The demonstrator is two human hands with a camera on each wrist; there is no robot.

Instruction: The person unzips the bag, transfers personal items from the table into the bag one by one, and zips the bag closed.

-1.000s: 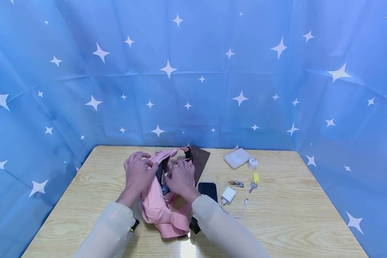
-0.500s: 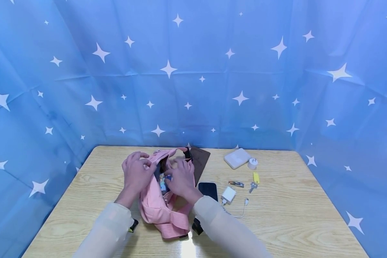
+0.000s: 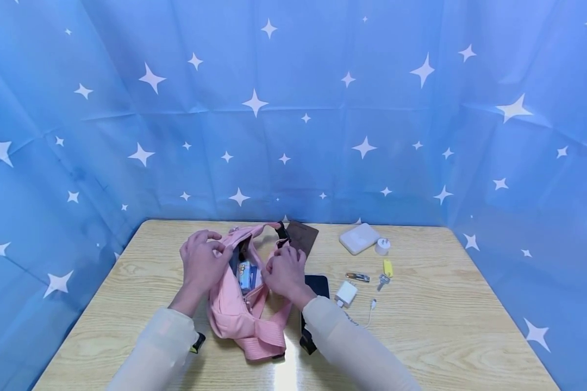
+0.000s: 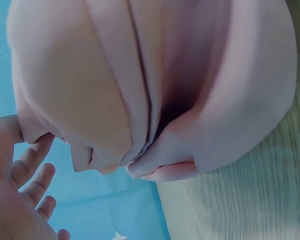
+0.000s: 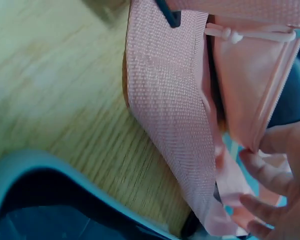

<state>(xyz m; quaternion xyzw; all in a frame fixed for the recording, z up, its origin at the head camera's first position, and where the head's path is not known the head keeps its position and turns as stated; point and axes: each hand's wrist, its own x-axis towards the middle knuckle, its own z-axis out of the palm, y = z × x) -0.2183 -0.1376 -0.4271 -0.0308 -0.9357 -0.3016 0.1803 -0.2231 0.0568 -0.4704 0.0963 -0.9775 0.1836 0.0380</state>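
Observation:
A pink fabric waist bag lies on the table with its zipped mouth spread apart. At its left rim my left hand pinches the fabric between thumb and index finger; the other fingers stand off it in the left wrist view. Opposite, my right hand pinches the right rim, thumb and forefinger on the zip edge. Inside the bag a small blue and white packet shows; the rest of the interior is dark. A wide pink strap hangs beside the right hand.
Behind the bag lies a flat brown leather-like piece. Right of my hand are a black phone, a white charger with cable, nail clippers, a key with yellow tag, a white slab and a round plug.
My right hand has come out of the bag and shifted right to its rim. The left hand has moved slightly left. The mouth is wider and the packet inside shows more.

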